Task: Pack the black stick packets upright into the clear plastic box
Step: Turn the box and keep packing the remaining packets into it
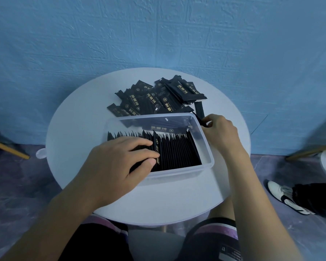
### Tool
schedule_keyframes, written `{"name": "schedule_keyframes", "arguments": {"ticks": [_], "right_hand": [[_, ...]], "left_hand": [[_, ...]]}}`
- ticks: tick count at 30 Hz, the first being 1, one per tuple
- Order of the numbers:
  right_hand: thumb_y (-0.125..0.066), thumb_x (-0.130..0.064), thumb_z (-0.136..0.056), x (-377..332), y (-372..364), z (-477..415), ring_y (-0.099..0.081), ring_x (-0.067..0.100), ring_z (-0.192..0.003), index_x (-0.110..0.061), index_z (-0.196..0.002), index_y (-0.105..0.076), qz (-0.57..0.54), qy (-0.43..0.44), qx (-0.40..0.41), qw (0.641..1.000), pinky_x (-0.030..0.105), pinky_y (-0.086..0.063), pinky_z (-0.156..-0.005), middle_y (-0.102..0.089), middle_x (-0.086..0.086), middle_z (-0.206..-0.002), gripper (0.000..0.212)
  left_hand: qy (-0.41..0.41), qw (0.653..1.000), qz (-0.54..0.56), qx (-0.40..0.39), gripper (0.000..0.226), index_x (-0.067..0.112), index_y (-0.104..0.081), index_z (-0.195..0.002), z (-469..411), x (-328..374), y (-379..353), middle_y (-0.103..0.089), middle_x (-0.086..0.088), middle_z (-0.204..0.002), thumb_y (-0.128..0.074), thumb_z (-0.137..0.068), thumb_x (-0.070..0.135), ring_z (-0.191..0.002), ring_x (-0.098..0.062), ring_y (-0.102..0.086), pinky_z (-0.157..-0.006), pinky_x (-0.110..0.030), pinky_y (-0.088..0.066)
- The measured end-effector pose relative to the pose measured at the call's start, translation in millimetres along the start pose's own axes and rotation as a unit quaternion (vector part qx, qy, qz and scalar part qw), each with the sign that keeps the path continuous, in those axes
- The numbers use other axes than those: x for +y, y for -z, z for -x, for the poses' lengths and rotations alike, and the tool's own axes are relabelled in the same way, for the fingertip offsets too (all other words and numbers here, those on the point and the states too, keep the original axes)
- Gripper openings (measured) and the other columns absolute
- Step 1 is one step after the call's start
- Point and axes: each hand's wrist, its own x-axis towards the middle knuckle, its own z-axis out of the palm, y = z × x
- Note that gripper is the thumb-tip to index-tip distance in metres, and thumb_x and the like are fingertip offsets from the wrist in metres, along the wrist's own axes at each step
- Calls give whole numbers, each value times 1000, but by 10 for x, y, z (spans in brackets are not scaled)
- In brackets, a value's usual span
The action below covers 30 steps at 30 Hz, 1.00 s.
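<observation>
Pressing down with the left hand (120, 159): fingers nearly straight, laid across the tops of the row of packets (177, 149), thumb along the near side, nothing gripped. Pinching with the right hand (220, 130): fingers curled round the near end of a single packet (199, 110), just outside the far right corner of the box (207, 162), with the packet's other end pointing toward 12 o'clock.

Under the left hand, standing on edge inside the clear box, side by side from the 9 o'clock wall most of the way toward 3 o'clock, with a bare strip of box floor at the 3 o'clock end. Leaning slightly, tops jagged. A few flat gold-printed packets at the 12 o'clock wall, inside it or seen through it; cannot tell which.

Beyond the box at 12 o'clock, touching its far wall: a loose pile of packets (158, 98), lying flat and overlapping, black with gold print.

Beneath it all, a round white table (177, 200), box near its middle. At the table's 9 o'clock edge, a small clear plastic tab (40, 153) sticking out. Behind at 12 o'clock, a blue textured wall (158, 34). Down at 4 o'clock on the floor, a white shoe (286, 198).
</observation>
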Motion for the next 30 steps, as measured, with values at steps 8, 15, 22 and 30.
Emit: {"name": "schedule_keyframes", "arguments": {"ticks": [8,15,22,30], "right_hand": [[-54,-28,-89,-28,93,77,-60,38,-90,-22,-101,-74,0,-4,30,1000,36,-49,-74,-75,10,-93,25],[-53,-23,-92,-162,319,236,-57,28,-78,-24,-92,-74,-46,35,17,998,31,-40,-63,-66,-4,-73,21],[-57,-25,-92,-228,444,310,-51,16,-65,-23,-82,-71,-123,56,11,991,28,-37,-58,-57,-9,-58,17],[-55,-23,-92,-242,436,323,-55,28,-72,-20,-85,-70,-122,60,34,990,31,-39,-62,-60,-2,-64,17]], "left_hand": [[1,1000,3,4,39,44,-73,-113,8,13,-1,-65,23,-125,-36,-101,51,-115,-4,-61,-77,-28,-51],[3,1000,2,2,39,45,-72,-113,5,7,-5,-64,24,-126,-35,-101,51,-116,-2,-60,-76,-27,-50],[5,1000,0,7,38,45,-73,-113,15,12,-3,-65,24,-126,-37,-100,49,-115,-3,-60,-76,-25,-48],[9,1000,-1,5,38,44,-73,-113,11,9,-3,-65,23,-126,-37,-100,50,-115,-2,-60,-74,-25,-47]]}}
